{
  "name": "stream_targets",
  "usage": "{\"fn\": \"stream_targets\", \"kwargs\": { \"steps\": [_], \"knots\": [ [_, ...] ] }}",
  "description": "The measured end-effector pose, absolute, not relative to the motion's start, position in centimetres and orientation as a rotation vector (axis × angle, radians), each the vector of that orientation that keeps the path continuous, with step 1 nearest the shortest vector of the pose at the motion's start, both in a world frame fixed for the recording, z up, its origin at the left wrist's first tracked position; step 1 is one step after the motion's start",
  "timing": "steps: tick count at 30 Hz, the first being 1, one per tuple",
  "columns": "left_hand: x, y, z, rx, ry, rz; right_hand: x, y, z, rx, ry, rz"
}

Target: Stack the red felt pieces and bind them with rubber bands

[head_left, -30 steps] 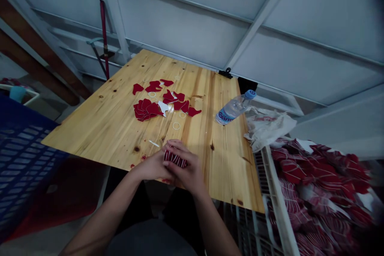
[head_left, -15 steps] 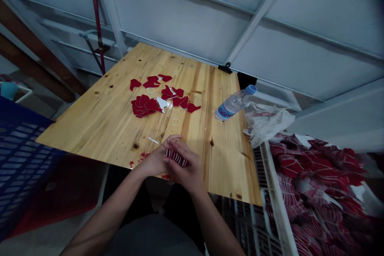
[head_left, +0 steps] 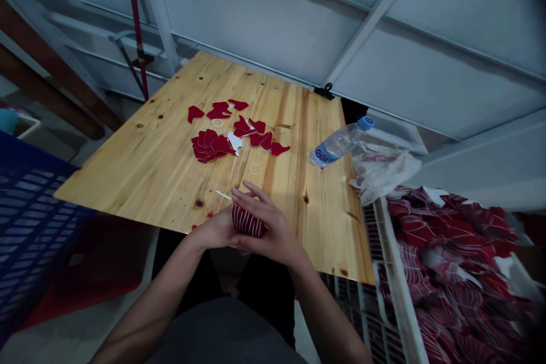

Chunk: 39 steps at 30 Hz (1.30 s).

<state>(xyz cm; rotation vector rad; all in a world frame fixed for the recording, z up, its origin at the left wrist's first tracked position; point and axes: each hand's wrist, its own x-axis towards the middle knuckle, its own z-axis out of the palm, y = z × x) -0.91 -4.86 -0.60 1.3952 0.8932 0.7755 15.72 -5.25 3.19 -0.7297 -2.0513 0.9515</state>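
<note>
A stack of red, white-edged cut pieces (head_left: 247, 223) sits between my two hands at the table's near edge. My right hand (head_left: 271, 224) wraps the stack from the right, thumb below and fingers over the top. My left hand (head_left: 216, 229) closes on it from the left, its fingers mostly hidden behind the stack and the right hand. Beyond them lies a fanned pile of red pieces (head_left: 209, 146), with one white piece (head_left: 234, 143) beside it. More loose red pieces (head_left: 245, 127) are scattered farther back. A thin white ring (head_left: 255, 169) lies just past my hands.
A water bottle (head_left: 339, 143) lies tilted at the wooden table's (head_left: 149, 182) right side, beside a crumpled white bag (head_left: 386, 168). At right, a white rack (head_left: 394, 256) holds many bundled red pieces (head_left: 443, 227). A blue basket (head_left: 38, 216) stands left; a black clip (head_left: 325, 91) grips the back edge.
My right hand's fingers have lifted and spread across the top of the stack, showing more of its striped edges. The view has shifted slightly.
</note>
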Motion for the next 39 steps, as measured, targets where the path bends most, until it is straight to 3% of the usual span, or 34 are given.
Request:
{"fn": "stream_targets", "kwargs": {
  "steps": [11,19,22,27,32,36,39],
  "knots": [
    [-1.0,-5.1,-1.4,1.468,0.881,0.695,14.1,-6.2,1.7,-0.867,-1.828,0.897],
    [0.0,-7.1,-1.0,1.671,1.337,1.138,11.5,-5.5,-0.1,-1.151,-1.445,0.785],
    [-0.3,-7.1,-1.2,1.679,1.435,1.154,10.1,-5.5,0.1,-1.102,-1.443,0.737],
    [-1.8,-6.4,-1.3,1.461,1.54,1.074,11.9,-1.8,-0.1,-0.886,-1.56,1.084],
    [-3.5,-5.5,-2.0,1.222,1.435,1.149,15.8,3.8,1.2,-1.013,-1.813,1.045],
    [-3.5,-5.1,-1.9,1.302,1.352,1.096,13.6,1.9,1.9,-0.901,-2.018,1.217],
    [-2.8,-4.9,-1.5,1.454,1.275,1.066,10.6,-0.7,0.9,-0.962,-1.83,1.171]
  ]
}}
